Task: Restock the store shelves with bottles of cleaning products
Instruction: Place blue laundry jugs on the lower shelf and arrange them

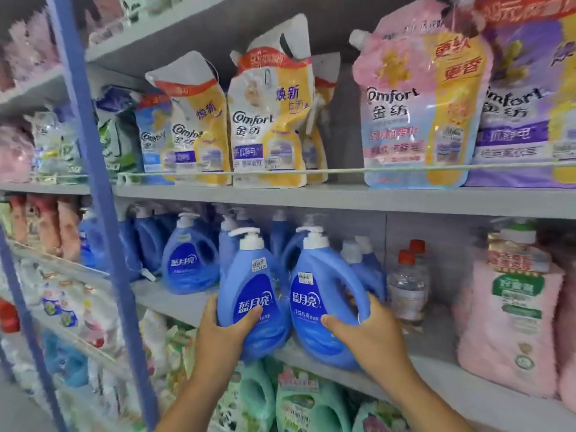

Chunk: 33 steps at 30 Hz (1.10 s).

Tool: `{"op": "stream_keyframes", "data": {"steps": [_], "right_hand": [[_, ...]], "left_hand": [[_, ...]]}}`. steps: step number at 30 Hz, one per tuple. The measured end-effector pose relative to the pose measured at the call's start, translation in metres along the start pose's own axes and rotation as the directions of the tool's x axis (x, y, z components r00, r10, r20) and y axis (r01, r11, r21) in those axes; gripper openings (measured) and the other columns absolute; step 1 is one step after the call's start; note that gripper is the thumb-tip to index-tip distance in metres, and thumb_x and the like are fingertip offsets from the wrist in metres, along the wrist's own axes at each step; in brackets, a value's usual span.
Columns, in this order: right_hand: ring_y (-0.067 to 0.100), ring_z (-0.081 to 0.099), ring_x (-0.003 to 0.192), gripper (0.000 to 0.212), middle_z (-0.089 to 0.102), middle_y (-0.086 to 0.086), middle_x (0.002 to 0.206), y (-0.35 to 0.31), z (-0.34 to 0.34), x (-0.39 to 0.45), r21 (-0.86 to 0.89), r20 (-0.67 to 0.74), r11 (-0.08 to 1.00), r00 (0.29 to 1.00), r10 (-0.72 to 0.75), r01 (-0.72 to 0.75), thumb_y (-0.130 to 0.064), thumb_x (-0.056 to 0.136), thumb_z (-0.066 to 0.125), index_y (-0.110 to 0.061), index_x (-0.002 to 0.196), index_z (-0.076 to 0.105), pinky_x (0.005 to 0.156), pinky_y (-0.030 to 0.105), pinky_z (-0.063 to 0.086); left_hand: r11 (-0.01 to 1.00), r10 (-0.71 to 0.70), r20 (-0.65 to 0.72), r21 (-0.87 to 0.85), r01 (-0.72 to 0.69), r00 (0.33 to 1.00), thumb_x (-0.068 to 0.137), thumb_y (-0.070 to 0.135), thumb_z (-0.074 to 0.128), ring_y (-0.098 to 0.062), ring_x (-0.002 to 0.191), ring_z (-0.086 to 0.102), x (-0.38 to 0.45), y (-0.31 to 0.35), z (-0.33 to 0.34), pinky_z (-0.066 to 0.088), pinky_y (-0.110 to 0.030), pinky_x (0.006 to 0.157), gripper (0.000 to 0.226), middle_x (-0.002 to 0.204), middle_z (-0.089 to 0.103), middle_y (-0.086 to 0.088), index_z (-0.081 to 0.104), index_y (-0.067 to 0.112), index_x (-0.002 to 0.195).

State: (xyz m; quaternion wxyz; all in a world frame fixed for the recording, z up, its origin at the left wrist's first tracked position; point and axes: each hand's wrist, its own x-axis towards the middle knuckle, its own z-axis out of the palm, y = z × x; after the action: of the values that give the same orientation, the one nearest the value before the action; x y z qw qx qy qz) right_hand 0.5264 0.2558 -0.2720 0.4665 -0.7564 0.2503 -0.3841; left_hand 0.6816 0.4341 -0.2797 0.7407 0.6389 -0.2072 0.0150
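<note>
Two bottles in hand: both blue, both at the front edge of the middle shelf (343, 366), side by side and touching or nearly so.
Middle shelf: grey, running across the view; more blue bottles (190, 260) stand behind and to the left of the held pair.
Upper shelf: Comfort refill pouches (265, 120) stand in a row behind a thin rail, the pink one (417, 101) biggest.
Pink bottle (511, 313): large, at the right of the middle shelf, well apart from the hands.
Right blue bottle (324, 294): upright, white pump top, its base seemingly on the shelf lip, though the blur makes that hard to confirm.
Left blue bottle (249, 294): tilted slightly, its base overhanging the shelf edge.
Clear bottles (408, 285): two with red caps, just beside the right blue bottle.
Right hand (371, 335): wrapped round the lower right side of the right blue bottle, fingers at the handle, thumb on the front.
Left hand (224, 332): cupped round the lower left of the left blue bottle, thumb across the label.
</note>
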Motion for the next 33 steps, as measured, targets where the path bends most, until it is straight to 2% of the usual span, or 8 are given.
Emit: {"op": "stream_keyframes", "data": {"steps": [6, 9, 12, 16, 23, 26, 30, 33], "right_hand": [[-0.022, 0.06, 0.076, 0.037, 0.067, -0.025, 0.084, 0.011, 0.053, 0.019, -0.07, -0.124, 0.997, 0.992, 0.031, -0.04, -0.024, 0.069, 0.092, -0.034, 0.084, 0.059, 0.058, 0.003, 0.045], [-0.005, 0.068, 0.091, 0.045, 0.073, -0.021, 0.096, 0.017, 0.062, 0.025, -0.14, -0.153, 0.989, 0.988, 0.019, -0.041, -0.047, 0.065, 0.087, -0.032, 0.102, 0.066, 0.075, 0.021, 0.056], [0.011, 0.068, 0.1, 0.06, 0.07, -0.014, 0.106, 0.024, 0.067, 0.026, -0.178, -0.227, 0.983, 0.974, 0.008, -0.049, -0.05, 0.063, 0.088, -0.027, 0.112, 0.059, 0.083, 0.037, 0.056], [0.02, 0.062, 0.09, 0.057, 0.063, -0.006, 0.098, 0.021, 0.069, 0.024, -0.304, -0.297, 0.952, 0.948, -0.114, 0.02, -0.041, 0.066, 0.091, -0.028, 0.104, 0.05, 0.075, 0.035, 0.05], [0.025, 0.057, 0.079, 0.059, 0.052, -0.015, 0.082, 0.012, 0.066, 0.018, -0.373, -0.302, 0.914, 0.91, -0.285, 0.163, -0.027, 0.065, 0.094, -0.032, 0.094, 0.044, 0.068, 0.034, 0.045], [0.021, 0.051, 0.079, 0.056, 0.049, -0.021, 0.081, 0.015, 0.062, 0.018, -0.315, -0.296, 0.929, 0.91, -0.29, 0.193, -0.022, 0.065, 0.094, -0.03, 0.093, 0.047, 0.071, 0.034, 0.043], [0.032, 0.06, 0.099, 0.052, 0.062, 0.002, 0.103, 0.021, 0.061, 0.016, -0.301, -0.312, 0.944, 0.921, -0.232, 0.136, -0.028, 0.07, 0.089, -0.018, 0.111, 0.058, 0.084, 0.047, 0.052], [0.036, 0.051, 0.111, 0.058, 0.056, 0.014, 0.118, 0.016, 0.065, 0.004, -0.378, -0.43, 0.904, 0.827, -0.361, 0.197, -0.025, 0.077, 0.085, -0.006, 0.123, 0.056, 0.097, 0.053, 0.044]], "left_hand": [[0.996, 0.041, 0.083, 0.077, -0.048, 0.996, 0.071, 0.027, 0.091, -0.005, 0.087, 0.072, 0.064, -0.043, 0.0, 0.06, -0.042, 0.083, 0.048, 0.098, 0.075, 0.014, 0.06, 0.034, 0.107], [0.995, 0.035, 0.176, 0.082, -0.051, 0.984, 0.075, 0.026, 0.088, -0.008, 0.096, 0.072, 0.082, -0.054, 0.003, 0.059, -0.039, 0.086, 0.054, 0.109, 0.073, 0.011, 0.056, 0.034, 0.117], [0.993, 0.059, 0.236, 0.089, -0.082, 0.97, 0.077, 0.022, 0.087, -0.004, 0.092, 0.072, 0.095, -0.059, 0.003, 0.059, -0.031, 0.081, 0.053, 0.107, 0.073, 0.009, 0.055, 0.029, 0.119], [0.983, 0.085, 0.297, 0.131, -0.129, 0.951, 0.082, 0.017, 0.083, 0.01, 0.089, 0.067, 0.102, -0.061, 0.007, 0.054, -0.01, 0.072, 0.046, 0.107, 0.068, 0.013, 0.051, 0.027, 0.114], [0.94, -0.026, 0.449, 0.315, -0.132, 0.893, 0.093, 0.032, 0.07, 0.013, 0.102, 0.062, 0.097, -0.058, -0.007, 0.051, -0.009, 0.082, 0.049, 0.122, 0.064, 0.018, 0.043, 0.031, 0.133], [0.898, -0.035, 0.403, 0.414, -0.148, 0.914, 0.093, 0.03, 0.071, 0.0, 0.087, 0.07, 0.101, -0.051, -0.028, 0.055, -0.016, 0.073, 0.041, 0.113, 0.07, 0.014, 0.055, 0.03, 0.131], [0.885, -0.032, 0.255, 0.456, -0.091, 0.966, 0.096, 0.025, 0.067, -0.004, 0.087, 0.066, 0.105, -0.037, -0.066, 0.051, -0.013, 0.058, 0.032, 0.107, 0.066, 0.011, 0.057, 0.03, 0.126], [0.868, -0.052, 0.191, 0.494, -0.05, 0.98, 0.097, 0.027, 0.066, -0.005, 0.09, 0.065, 0.119, -0.031, -0.094, 0.051, -0.02, 0.059, 0.029, 0.112, 0.066, 0.008, 0.059, 0.026, 0.125]]}}
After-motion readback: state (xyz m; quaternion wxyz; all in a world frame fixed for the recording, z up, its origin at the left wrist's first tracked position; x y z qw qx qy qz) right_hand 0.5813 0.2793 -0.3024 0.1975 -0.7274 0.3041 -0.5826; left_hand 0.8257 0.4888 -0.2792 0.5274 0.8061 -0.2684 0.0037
